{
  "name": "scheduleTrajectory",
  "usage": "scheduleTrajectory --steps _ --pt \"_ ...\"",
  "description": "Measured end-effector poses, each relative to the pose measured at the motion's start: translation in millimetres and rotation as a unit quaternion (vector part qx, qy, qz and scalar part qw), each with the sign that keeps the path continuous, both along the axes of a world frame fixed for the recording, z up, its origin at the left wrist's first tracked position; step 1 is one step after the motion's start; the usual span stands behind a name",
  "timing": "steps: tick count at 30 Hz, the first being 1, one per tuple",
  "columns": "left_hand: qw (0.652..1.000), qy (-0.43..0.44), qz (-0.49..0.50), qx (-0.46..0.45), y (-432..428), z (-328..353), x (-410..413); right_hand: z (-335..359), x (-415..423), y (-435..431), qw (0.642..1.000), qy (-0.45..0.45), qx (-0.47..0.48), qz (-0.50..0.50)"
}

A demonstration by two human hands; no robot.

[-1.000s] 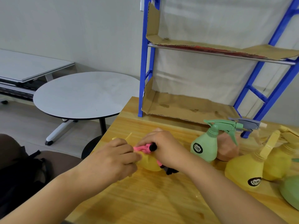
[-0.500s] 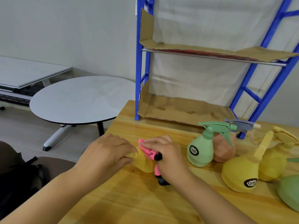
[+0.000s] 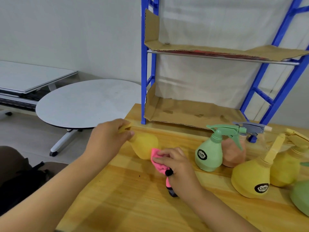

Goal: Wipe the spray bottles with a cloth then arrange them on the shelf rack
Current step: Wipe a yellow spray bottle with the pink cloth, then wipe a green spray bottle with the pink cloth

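Shifted since a moment ago: yellow spray bottle (image 3: 145,147) now tipped on its side, in front of the shelf rack (image 3: 143,91). Left hand (image 3: 107,141) grips its trigger head; right hand (image 3: 173,162) pinches the pink cloth (image 3: 156,162) against its base. Judgement: wiping underway; rack still unstocked.

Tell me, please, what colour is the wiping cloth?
Pink cloth, seen in the head view.

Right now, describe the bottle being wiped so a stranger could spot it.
On the wooden table, in front of the blue shelf rack's left post, a yellow spray bottle lies tipped sideways. Unlike the upright bottles to the right, the left hand holds its neck and the right hand presses a pink cloth on it.
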State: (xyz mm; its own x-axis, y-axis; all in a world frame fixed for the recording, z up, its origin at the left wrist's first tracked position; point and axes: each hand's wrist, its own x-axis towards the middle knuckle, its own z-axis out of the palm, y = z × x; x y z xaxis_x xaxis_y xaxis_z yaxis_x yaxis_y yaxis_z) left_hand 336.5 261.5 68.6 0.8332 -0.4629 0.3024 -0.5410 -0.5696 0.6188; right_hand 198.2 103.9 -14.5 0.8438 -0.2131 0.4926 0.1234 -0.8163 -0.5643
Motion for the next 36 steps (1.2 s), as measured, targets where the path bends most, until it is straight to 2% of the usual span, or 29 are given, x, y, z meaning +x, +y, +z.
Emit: scheduleTrajectory --steps 5,15,25,28,30,33,36 --pt "0.997 -0.061 0.023 0.034 -9.7 20.3 31.3 9.9 -3.7 -5.5 0.997 -0.017 0.066 -0.028" --pt "0.959 -0.196 0.038 0.201 -40.0 28.6 72.2 2.4 -12.0 -16.3 0.995 -0.042 0.086 -0.039" --pt "0.942 -0.204 0.045 0.262 -45.6 28.4 84.1 4.8 -33.7 -26.4 0.991 -0.077 0.097 -0.050" --pt "0.920 -0.251 0.046 0.297 -51.9 34.0 77.5 5.4 -43.0 -28.8 0.989 -0.086 0.107 -0.062" --pt "0.918 -0.290 0.019 0.270 -66.6 38.3 61.4 5.9 -49.1 -29.1 0.987 -0.095 0.112 -0.069" --pt "0.955 -0.237 -0.095 0.149 -99.4 45.1 19.6 4.7 -57.3 -31.0 0.982 -0.114 0.123 -0.088" --pt "0.940 -0.222 -0.221 0.136 -134.6 46.3 -19.1 3.1 -67.3 -34.8 0.978 -0.118 0.133 -0.111"
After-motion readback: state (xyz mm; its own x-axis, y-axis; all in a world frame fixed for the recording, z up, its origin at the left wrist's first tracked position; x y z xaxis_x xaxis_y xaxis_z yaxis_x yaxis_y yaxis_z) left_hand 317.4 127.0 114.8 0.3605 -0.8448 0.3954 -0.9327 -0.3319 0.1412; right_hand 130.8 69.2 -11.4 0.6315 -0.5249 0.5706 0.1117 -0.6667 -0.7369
